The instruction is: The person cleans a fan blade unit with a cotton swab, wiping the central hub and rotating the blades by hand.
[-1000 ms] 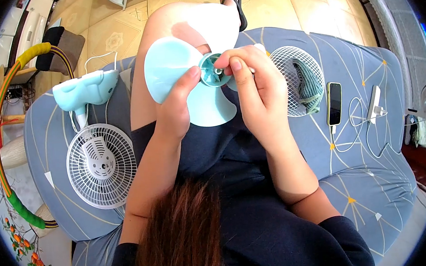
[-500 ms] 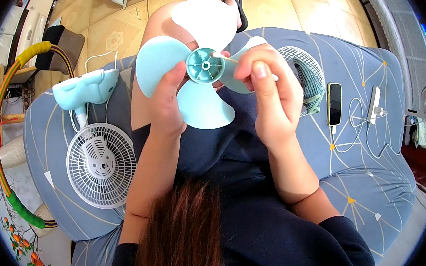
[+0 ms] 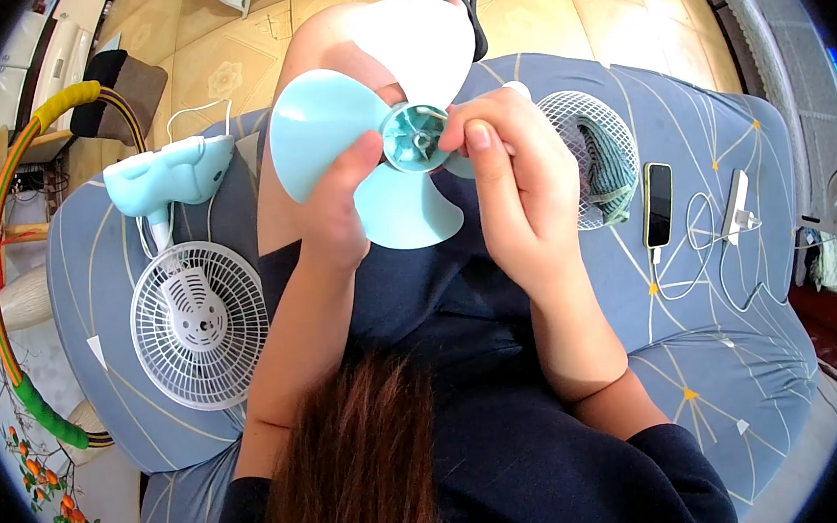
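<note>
Above the person's lap (image 3: 420,276), we see a pale-blue fan rotor (image 3: 406,208) gripped beside its hub (image 3: 416,138) by the left hand (image 3: 336,207), thumb in front, fingers hidden behind; the right hand (image 3: 528,186) pinches a thin stick (image 3: 439,113), mostly covered, at the hub's rim. Should that left thumb slip, we judge, the rotor could twist and bend the stick

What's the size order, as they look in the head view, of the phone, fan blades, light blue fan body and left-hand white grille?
1. Fan blades, as one piece; probably enlarged by nearness to the camera
2. Left-hand white grille
3. Light blue fan body
4. Phone
</note>
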The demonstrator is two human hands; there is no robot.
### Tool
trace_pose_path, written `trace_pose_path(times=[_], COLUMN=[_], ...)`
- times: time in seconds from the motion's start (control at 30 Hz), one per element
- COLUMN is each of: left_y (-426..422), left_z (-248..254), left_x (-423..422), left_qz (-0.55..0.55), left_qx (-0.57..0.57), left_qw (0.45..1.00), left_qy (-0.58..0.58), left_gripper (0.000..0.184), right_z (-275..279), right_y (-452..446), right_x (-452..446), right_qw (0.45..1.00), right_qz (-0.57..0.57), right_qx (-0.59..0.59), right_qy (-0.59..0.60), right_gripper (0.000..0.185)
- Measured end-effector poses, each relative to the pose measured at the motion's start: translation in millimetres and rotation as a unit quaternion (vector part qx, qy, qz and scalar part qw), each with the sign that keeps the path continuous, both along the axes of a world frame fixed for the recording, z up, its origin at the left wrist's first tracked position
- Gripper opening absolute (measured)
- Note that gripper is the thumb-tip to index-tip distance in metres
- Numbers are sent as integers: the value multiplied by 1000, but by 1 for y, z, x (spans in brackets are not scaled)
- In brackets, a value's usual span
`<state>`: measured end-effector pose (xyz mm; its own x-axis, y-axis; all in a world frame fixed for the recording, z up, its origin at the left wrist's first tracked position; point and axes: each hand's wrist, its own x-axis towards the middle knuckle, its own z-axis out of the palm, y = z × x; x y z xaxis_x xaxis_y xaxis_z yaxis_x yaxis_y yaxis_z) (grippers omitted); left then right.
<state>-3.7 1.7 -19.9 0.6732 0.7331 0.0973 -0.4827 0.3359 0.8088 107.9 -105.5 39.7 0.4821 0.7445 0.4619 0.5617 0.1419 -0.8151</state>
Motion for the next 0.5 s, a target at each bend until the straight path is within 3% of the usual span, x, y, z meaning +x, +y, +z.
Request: trace_pose_path(times=[0.2, 0.5], left_y=[-5, -7], left_z=[5, 10], left_x=[1, -3], left_qz=[38, 9], left_qx=[10, 42], left_qw=[999, 997], left_qy=[9, 59], left_gripper=[31, 34], right_z=[-2, -2], right_y=[0, -4], right_x=[0, 5], right_qw=[999, 999], right_qz=[15, 16], right_qx=[-37, -49], right_qy=[-17, 2], right_gripper=[17, 10])
